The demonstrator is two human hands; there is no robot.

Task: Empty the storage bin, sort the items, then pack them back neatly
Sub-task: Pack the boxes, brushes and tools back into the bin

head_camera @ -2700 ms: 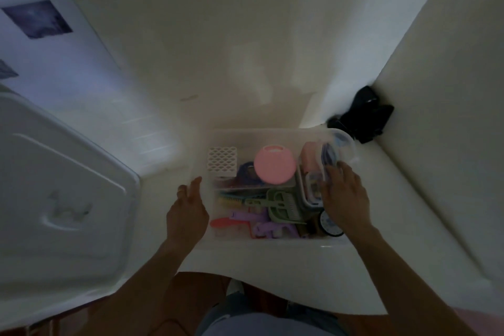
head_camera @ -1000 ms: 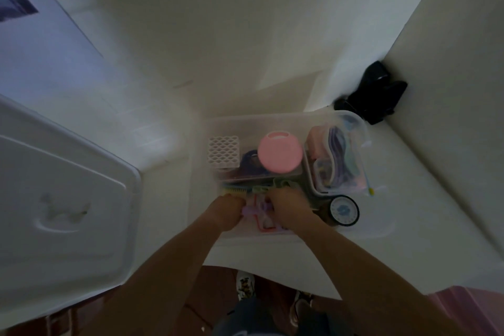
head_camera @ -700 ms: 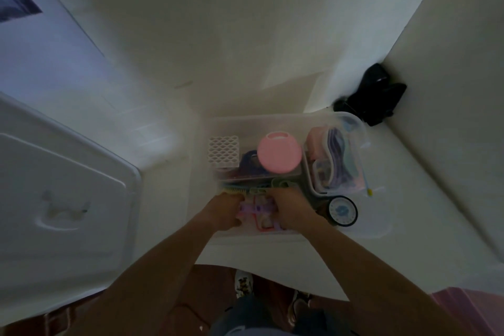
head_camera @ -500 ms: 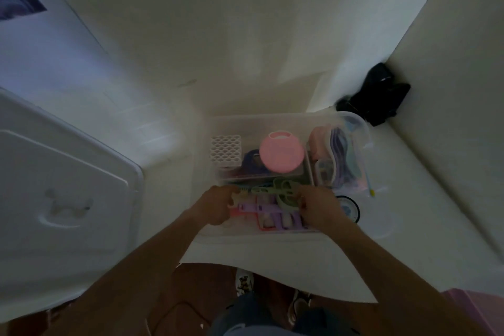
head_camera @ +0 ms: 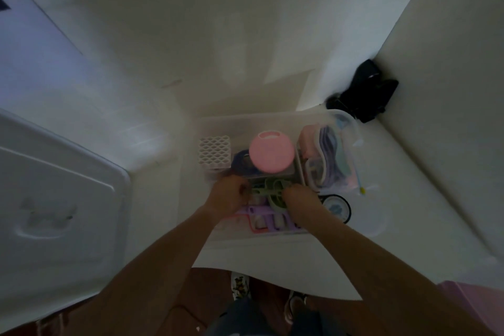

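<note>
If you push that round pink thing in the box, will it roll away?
Probably not far. The round pink container seems to rest flat side up, wedged among other items in the clear storage bin, so it would likely slide. It looks like plastic, so probably light.

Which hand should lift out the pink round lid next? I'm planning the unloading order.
Probably right: both hands grip the green piece, but the right hand sits nearer below the pink lid than the left hand.

bin (head_camera: 207,128) crammed, pink lid (head_camera: 272,155) blocking rear

Dim white walls meeting in a corner (head_camera: 321,82), white tabletop (head_camera: 409,226), dark reddish-brown floor (head_camera: 210,289)
</note>
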